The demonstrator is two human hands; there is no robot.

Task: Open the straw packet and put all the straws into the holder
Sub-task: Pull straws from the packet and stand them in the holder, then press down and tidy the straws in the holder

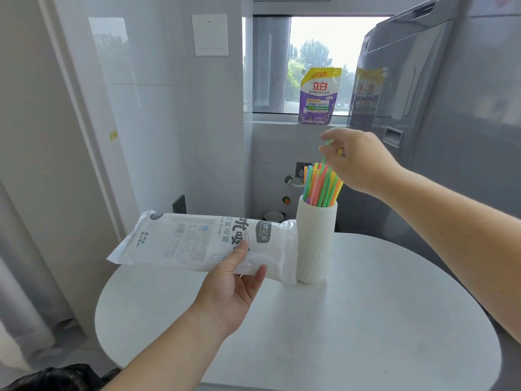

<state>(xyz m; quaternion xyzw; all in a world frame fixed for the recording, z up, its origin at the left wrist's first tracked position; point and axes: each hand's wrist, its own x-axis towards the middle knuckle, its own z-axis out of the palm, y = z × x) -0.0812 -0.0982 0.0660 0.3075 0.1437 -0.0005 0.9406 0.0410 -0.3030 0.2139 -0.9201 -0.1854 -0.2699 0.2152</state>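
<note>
Straws [322, 184] filling holder [315, 241], tabletop centre. Right hand [355, 159] at 12 o'clock pinching green straw, lowering next. Left hand [234, 283] at 9 o'clock gripping packet [197, 241]; seemingly empty, check.

Matt ribbed holder [315, 244], glossy plastic packet [197, 241], smooth matt table [366, 320].
</note>
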